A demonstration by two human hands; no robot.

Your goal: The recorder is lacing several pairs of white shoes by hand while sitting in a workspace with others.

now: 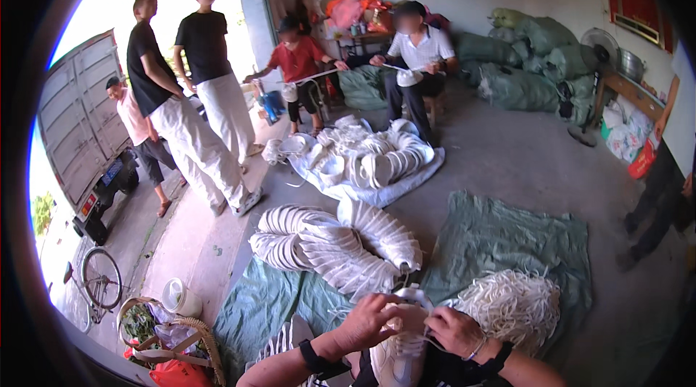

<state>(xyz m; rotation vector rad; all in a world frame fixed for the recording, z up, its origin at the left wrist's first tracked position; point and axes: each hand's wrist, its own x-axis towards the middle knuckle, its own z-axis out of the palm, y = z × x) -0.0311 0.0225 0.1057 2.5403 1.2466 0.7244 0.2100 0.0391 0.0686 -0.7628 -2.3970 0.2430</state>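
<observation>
A white lace-up shoe (pixel 399 361) stands in front of me at the lower edge, its opening toward the far side. My left hand (pixel 365 325) is closed, thumb and fingers pinching the shoe's upper by its opening. At the other side of the opening, my right hand (pixel 458 332) pinches what looks like a thin pale shoelace (pixel 436 345); the fingertips are small and partly hidden. Just right of that hand lies a heap of loose white shoelaces (pixel 507 306) on a green woven sheet (pixel 518 231). Beyond my hands, white shoes (pixel 330 245) are nested in long curved rows.
Two seated people work beside more white shoes (pixel 377 158) on a pale sheet. Two people stand at the left doorway, another near a truck (pixel 80 126). A basket (pixel 210 347) and white bucket (pixel 181 298) sit lower left. Green sacks (pixel 518 86) line the back wall.
</observation>
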